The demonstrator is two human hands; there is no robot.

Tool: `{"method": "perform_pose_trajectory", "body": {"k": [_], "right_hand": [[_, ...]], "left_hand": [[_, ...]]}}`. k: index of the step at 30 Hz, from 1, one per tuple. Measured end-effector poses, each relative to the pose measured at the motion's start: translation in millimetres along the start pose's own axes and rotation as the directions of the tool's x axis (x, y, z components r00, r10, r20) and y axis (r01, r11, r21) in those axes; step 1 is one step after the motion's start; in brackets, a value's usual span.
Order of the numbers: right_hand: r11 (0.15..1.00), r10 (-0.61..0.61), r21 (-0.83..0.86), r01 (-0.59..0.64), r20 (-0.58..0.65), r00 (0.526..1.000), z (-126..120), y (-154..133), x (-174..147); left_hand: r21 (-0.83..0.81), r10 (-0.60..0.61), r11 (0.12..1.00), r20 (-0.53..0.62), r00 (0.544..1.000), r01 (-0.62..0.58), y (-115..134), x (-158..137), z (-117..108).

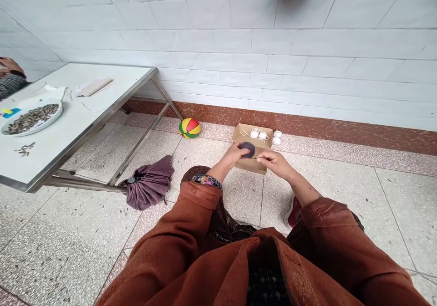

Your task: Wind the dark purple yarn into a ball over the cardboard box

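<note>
A dark grey-purple ball of yarn (247, 150) is gripped in my left hand (235, 154), its fingers wrapped around the near side. Just to the right, my right hand (275, 162) pinches a thin strand of yarn, with thumb and forefinger pressed together. Both hands hover over an open cardboard box (251, 165) on the floor. In the far part of the box lie white yarn balls (254, 134) with a loose strand. Two more white balls (276, 137) sit on the floor against the box's right side.
At left stands a metal-framed table (75, 114) bearing a plate (56, 118) of sunflower seeds and a folded cloth (94, 88). A coloured ball (190, 128) and a purple umbrella (150, 183) lie on the floor. Another person's hand (12, 65) shows at far left. A tiled wall (211, 37) rises ahead.
</note>
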State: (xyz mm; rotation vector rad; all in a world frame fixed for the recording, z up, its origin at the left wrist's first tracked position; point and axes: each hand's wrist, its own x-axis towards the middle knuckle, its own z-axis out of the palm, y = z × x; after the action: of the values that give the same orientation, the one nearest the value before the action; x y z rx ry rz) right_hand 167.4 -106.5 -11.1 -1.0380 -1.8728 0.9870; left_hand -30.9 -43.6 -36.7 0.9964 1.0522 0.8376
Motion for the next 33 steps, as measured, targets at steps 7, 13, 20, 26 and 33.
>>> {"method": "perform_pose_trajectory", "body": {"k": [7, 13, 20, 26, 33], "right_hand": [[0.996, 0.052, -0.052, -0.068, -0.252, 0.966, -17.6, 22.2, 9.6], [0.953, 0.23, -0.149, -0.262, -0.204, 0.952, 0.9, 47.3, 6.6], [0.983, 0.124, -0.149, -0.106, 0.111, 0.986, 15.5, 15.1, -12.1], [0.999, 0.035, 0.038, -0.037, 0.064, 0.997, 0.1, -3.7, -7.2], [0.986, 0.17, 0.034, -0.166, -0.234, 0.957, -0.9, 27.6, 12.1]], "left_hand": [[-0.058, 0.018, 0.998, 0.555, 0.832, 0.018, -5.5, -17.5, 11.1], [-0.287, 0.11, 0.956, 0.534, 0.838, 0.057, 9.0, -27.4, 3.9], [-0.071, 0.169, 0.985, 0.171, 0.971, -0.159, 8.6, -18.7, -3.4], [0.348, 0.121, 0.912, 0.282, 0.952, -0.218, -1.4, -19.9, -7.4], [-0.057, 0.113, 0.993, 0.605, 0.788, -0.099, 2.8, -27.5, -2.1]]}}
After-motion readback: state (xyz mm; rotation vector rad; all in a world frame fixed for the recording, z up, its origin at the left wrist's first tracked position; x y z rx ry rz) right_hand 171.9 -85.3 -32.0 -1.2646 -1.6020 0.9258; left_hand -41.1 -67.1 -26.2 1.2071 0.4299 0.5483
